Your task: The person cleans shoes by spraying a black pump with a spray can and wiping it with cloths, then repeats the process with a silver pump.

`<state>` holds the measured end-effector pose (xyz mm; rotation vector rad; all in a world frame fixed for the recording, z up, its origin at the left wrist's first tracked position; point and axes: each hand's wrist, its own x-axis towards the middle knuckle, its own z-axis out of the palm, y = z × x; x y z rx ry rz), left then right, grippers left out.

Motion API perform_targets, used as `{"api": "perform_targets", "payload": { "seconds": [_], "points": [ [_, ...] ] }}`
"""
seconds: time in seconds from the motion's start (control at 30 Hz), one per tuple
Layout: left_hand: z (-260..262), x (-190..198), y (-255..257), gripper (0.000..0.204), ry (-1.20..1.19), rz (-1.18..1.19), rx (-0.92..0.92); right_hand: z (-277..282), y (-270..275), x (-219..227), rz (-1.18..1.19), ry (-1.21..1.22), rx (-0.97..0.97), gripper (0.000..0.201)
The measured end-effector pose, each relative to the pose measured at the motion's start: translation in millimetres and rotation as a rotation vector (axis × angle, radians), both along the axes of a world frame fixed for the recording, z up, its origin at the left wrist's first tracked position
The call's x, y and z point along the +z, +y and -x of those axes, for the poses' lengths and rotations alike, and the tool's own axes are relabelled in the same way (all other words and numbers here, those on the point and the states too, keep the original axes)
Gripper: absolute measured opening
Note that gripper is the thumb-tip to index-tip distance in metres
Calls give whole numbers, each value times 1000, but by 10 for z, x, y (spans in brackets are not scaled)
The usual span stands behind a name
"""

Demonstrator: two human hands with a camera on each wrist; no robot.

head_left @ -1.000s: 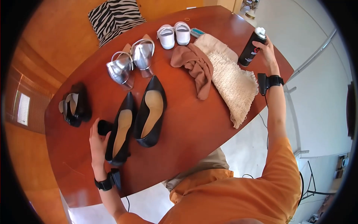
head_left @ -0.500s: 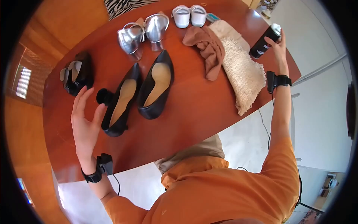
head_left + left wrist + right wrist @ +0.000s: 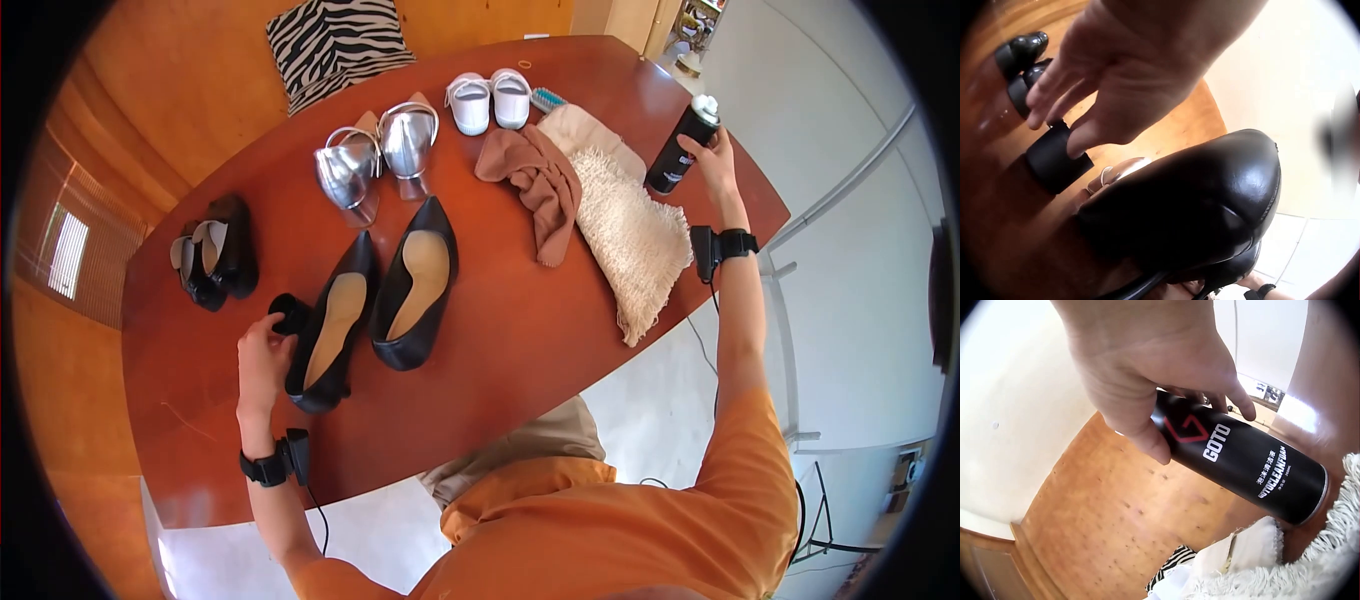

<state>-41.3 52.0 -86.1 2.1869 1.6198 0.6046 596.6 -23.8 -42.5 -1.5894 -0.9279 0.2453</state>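
My left hand point(image 3: 261, 368) is at a small black cylinder point(image 3: 289, 314) on the table, thumb and fingertips at its near edge; in the left wrist view the thumb overlaps the cylinder point(image 3: 1055, 157). Just right of it lies a pair of black pointed shoes, one point(image 3: 311, 372) nearer the hand and the other point(image 3: 440, 290) beside it, toes pointing away. At the table's right side my right hand point(image 3: 716, 165) grips a black spray can point(image 3: 672, 158) with a white nozzle. The right wrist view shows thumb and fingers around the can point(image 3: 1244, 464), which is tilted.
Silver heeled shoes point(image 3: 345, 172), white shoes point(image 3: 468, 112) and a teal brush point(image 3: 547, 99) stand toward the far side. A brown cloth point(image 3: 550, 205) and a cream fringed cloth point(image 3: 632, 240) lie left of the can. Another black pair point(image 3: 235, 250) sits far left.
My left hand first drew back from the black cylinder with fingers spread, then came back to it, fingers now bent closer together. My right hand has kept its grip on the can.
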Motion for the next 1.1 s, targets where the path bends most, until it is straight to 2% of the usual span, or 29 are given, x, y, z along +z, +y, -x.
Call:
{"api": "perform_targets", "payload": {
  "seconds": [0.03,0.1,0.2,0.23,0.3,0.33,0.4,0.47,0.53,0.57,0.63,0.67,0.7,0.73,0.77,0.83,0.87,0.97,1.0,1.07,1.1],
  "points": [
    [-23,47,0,37,-4,-12,-2,7,12,8,-12,-4,-2,69],
    [-60,135,-57,34,35,-210,36,21,4,-4,-11,20,-20,68],
    [-217,369,-171,31,-70,-165,6,32,-8,-26,18,28,-11,70],
    [-171,311,-136,31,-72,-163,7,26,-9,-37,23,19,-9,71],
    [-53,104,-12,26,68,-333,-180,10,-14,-80,49,5,-22,74],
    [-53,47,12,26,67,-332,-181,26,-18,-79,71,-6,-37,77],
    [-42,-26,46,20,-47,-193,-42,75,-73,-93,75,-5,-76,81],
    [-29,-24,49,18,-77,-181,-5,132,-83,-72,77,-2,-108,85],
    [-10,-2,67,15,-103,-165,20,120,-160,-71,266,-79,-295,88],
    [10,24,72,14,-160,-176,54,74,-216,-113,278,-75,-306,88],
    [2,114,56,14,-220,-185,77,-39,-260,-167,301,-213,-324,68],
    [-14,192,15,13,-263,-262,54,25,-319,-90,304,-211,-334,68],
    [-45,303,-43,12,-308,-340,33,77,-367,15,446,-257,-212,55],
    [-193,543,-207,9,-301,-314,24,174,-383,110,585,-303,-85,43],
    [-328,712,-348,9,-351,-294,-23,291,-366,151,585,-306,-88,43],
    [-648,970,-628,10,-371,-309,-172,590,-275,173,421,-243,154,32],
    [-836,1042,-760,12,-334,-313,-256,700,-182,172,451,-294,215,33],
    [-1392,934,-1073,14,-255,-352,-533,998,194,55,454,-491,358,35],
    [-1561,856,-1179,13,-228,-265,-558,1093,330,6,492,-531,340,41],
    [-1871,613,-1237,15,-79,-283,-608,1295,540,-67,522,-576,328,46],
    [-1987,484,-1197,14,-17,-326,-627,1396,609,-99,464,-577,395,52]
  ]
}}
